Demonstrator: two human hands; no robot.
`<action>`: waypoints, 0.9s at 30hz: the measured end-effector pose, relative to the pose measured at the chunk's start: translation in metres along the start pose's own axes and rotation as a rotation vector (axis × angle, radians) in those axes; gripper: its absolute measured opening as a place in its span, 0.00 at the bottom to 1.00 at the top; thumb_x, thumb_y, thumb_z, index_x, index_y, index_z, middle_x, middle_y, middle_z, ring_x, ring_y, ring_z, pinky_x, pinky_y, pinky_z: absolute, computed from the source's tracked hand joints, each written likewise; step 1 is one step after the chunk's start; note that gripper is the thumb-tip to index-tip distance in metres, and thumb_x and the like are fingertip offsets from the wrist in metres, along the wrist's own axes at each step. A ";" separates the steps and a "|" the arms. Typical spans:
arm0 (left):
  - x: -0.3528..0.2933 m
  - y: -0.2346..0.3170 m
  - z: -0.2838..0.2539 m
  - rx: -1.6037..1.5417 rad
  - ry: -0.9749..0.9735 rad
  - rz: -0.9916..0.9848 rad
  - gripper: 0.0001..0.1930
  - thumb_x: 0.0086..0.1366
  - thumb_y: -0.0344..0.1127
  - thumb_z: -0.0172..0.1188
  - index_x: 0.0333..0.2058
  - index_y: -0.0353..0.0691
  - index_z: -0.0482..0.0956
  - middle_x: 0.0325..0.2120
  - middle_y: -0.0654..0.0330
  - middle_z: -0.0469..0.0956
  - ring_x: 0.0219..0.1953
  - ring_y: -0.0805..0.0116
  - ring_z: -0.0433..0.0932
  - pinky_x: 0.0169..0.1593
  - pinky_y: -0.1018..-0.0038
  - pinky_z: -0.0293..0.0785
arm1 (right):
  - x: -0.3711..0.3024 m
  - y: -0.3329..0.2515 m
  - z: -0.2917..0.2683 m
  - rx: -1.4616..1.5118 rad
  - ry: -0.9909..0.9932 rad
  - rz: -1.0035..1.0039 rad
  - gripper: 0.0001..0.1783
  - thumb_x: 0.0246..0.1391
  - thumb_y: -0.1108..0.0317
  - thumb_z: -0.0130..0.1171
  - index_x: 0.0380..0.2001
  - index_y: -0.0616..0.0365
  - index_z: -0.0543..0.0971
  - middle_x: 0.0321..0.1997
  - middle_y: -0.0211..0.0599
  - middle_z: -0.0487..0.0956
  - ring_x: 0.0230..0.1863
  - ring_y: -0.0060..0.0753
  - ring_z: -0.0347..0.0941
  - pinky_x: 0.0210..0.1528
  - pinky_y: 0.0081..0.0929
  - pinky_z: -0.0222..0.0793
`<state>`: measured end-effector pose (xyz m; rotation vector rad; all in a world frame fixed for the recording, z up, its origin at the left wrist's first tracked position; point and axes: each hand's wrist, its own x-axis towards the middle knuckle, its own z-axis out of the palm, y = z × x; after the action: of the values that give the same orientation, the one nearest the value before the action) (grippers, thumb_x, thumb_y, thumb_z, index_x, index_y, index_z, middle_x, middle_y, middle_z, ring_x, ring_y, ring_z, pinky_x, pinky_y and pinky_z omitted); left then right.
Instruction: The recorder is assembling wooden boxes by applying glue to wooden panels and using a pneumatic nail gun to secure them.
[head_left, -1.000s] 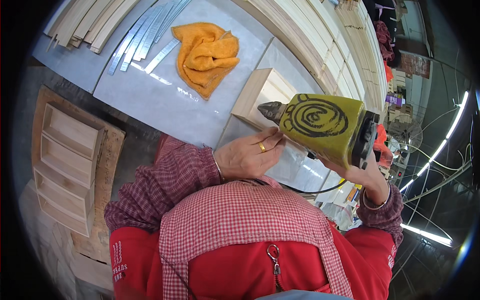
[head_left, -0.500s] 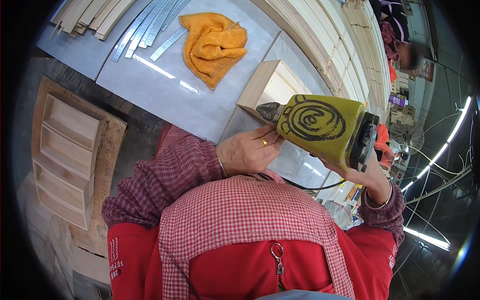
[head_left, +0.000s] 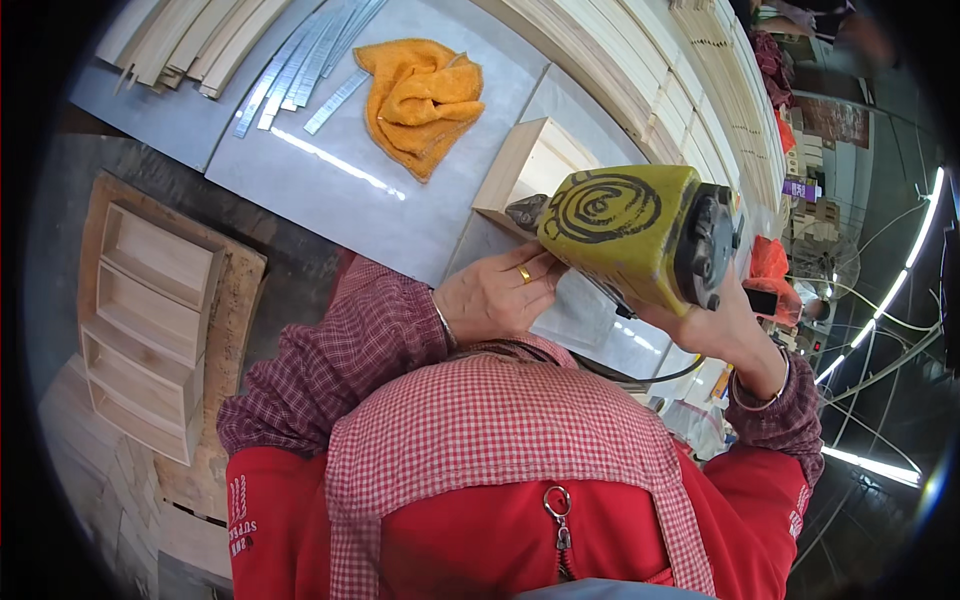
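My right hand (head_left: 712,325) is wrapped round a yellow-green nail gun (head_left: 620,225) with a black spiral drawn on its body. The gun's dark metal nose points left, over the near corner of a small open wooden box (head_left: 503,178) on the table. Just below the nose is my left hand (head_left: 500,297), a ring on one finger. Its fingers are bent together and their tips disappear behind the gun, so what they pinch is hidden. The gun also covers much of the box's near part. A dark hose (head_left: 650,380) runs below the gun.
An orange cloth (head_left: 425,105) lies on the grey table (head_left: 290,190), beside several metal nail strips (head_left: 290,85). Wooden slats (head_left: 190,40) and long stacked boards (head_left: 640,80) line the far side. At left, open wooden boxes (head_left: 150,290) rest on a lower board (head_left: 238,300).
The nail gun and my right hand have shifted slightly left, the gun's rear tilting more into view. My left hand stays close to the box corner. The whole view has turned a little.
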<state>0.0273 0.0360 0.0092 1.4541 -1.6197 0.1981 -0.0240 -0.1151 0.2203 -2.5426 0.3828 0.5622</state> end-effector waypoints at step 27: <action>0.143 -0.066 0.036 0.356 -0.697 -0.048 0.44 0.44 0.59 0.64 0.58 0.45 0.64 0.57 0.44 0.59 0.56 0.46 0.60 0.62 0.53 0.50 | -0.287 0.435 0.143 -0.138 0.912 1.230 0.26 0.41 0.72 0.54 0.49 0.62 0.71 0.34 0.53 0.78 0.34 0.58 0.75 0.35 0.44 0.70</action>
<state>0.0825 -0.1072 0.0603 1.9742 -2.1758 -0.0674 -0.4800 -0.3561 0.0589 -2.2553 2.3114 -0.2854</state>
